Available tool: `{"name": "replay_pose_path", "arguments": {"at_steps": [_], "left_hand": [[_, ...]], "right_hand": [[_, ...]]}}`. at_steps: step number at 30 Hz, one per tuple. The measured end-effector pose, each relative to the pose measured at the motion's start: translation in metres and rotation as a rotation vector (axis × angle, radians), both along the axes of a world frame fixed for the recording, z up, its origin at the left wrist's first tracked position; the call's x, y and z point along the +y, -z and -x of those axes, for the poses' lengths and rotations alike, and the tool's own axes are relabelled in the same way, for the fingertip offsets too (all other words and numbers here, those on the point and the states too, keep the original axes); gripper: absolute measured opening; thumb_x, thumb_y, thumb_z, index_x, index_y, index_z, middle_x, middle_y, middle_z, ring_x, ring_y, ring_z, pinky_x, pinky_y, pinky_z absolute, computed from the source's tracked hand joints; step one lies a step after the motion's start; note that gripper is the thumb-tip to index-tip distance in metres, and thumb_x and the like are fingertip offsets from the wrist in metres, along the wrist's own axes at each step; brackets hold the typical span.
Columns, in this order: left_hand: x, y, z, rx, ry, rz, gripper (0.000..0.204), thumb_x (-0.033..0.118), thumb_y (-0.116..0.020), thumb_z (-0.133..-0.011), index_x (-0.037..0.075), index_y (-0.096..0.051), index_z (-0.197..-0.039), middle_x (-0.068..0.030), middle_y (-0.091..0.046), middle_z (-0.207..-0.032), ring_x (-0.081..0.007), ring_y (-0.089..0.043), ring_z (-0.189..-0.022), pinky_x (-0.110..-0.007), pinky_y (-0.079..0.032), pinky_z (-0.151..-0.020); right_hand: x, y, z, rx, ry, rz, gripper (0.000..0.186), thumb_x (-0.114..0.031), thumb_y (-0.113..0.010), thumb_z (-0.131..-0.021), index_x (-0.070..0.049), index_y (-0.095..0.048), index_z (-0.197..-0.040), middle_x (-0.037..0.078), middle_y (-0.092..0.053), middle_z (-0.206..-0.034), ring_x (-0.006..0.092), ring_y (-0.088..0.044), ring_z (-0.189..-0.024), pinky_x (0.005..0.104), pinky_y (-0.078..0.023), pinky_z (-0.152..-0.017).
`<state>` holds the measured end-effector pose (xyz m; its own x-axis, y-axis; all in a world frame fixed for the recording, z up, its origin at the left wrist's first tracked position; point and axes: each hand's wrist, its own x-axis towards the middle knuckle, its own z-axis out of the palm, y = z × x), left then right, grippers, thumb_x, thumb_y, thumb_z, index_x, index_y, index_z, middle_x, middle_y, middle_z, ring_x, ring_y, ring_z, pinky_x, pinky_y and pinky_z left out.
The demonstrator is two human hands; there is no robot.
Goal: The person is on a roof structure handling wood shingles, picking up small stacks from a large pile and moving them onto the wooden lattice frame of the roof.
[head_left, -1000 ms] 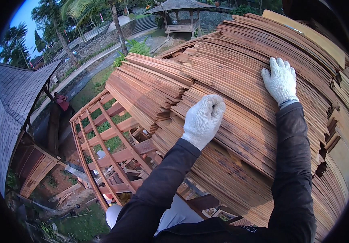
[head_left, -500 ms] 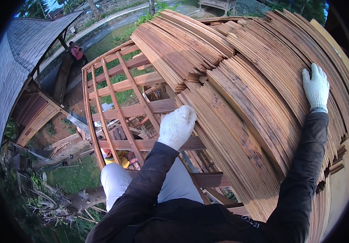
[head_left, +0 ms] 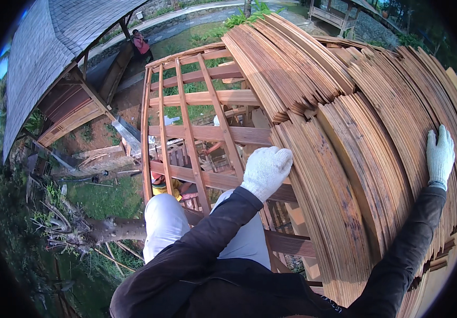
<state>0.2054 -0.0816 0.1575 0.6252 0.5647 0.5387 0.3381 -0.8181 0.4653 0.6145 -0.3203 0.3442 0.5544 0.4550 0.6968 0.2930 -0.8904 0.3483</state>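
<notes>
My left hand [head_left: 266, 170], in a white knitted glove, is closed in a fist beside the left edge of a thin-board stack [head_left: 324, 212]; whatever its curled fingers hold, if anything, is hidden. My right hand [head_left: 439, 156], gloved alike, lies with fingers stretched out on another stack of reddish-brown boards [head_left: 385, 100] to the right. The stacks rest side by side in layers, with uneven ends. Under my left arm my legs [head_left: 167, 225] in pale trousers show over an open wooden lattice [head_left: 188, 143].
Through the lattice are the ground and workers, one in yellow [head_left: 162, 185]. A person in pink [head_left: 141, 43] stands by a shingled roof [head_left: 53, 53] at upper left. A felled trunk [head_left: 103, 230] lies below left; a wooden pavilion [head_left: 329, 16] is at the back.
The view has swung toward the lattice and down, showing more of my legs and body. My left fist has moved to the stack's left edge; my right hand stays spread on the boards, appearing farther right.
</notes>
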Motion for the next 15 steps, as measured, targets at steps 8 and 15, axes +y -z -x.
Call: {"name": "replay_pose_path", "arguments": {"at_steps": [8, 15], "left_hand": [[-0.003, 0.006, -0.004, -0.128, 0.036, -0.100, 0.014, 0.012, -0.072, -0.081, 0.011, -0.069, -0.095, -0.0099, -0.066, -0.079, -0.0331, -0.067, -0.081, -0.046, -0.053, -0.075], [-0.003, 0.006, -0.003, -0.087, 0.043, -0.057, 0.012, 0.014, -0.070, -0.086, 0.011, -0.071, -0.098, -0.0099, -0.067, -0.083, -0.0329, -0.067, -0.083, -0.046, -0.053, -0.077]], "right_hand": [[0.001, 0.001, -0.004, -0.013, -0.044, -0.002, 0.055, -0.039, -0.053, -0.103, -0.004, -0.052, -0.146, 0.016, -0.056, -0.145, 0.0323, -0.052, -0.134, 0.0450, -0.040, -0.113], [-0.001, 0.000, -0.002, -0.032, -0.044, 0.007, 0.055, -0.039, -0.052, -0.104, -0.004, -0.052, -0.146, 0.017, -0.057, -0.144, 0.0330, -0.053, -0.134, 0.0457, -0.040, -0.113]]}}
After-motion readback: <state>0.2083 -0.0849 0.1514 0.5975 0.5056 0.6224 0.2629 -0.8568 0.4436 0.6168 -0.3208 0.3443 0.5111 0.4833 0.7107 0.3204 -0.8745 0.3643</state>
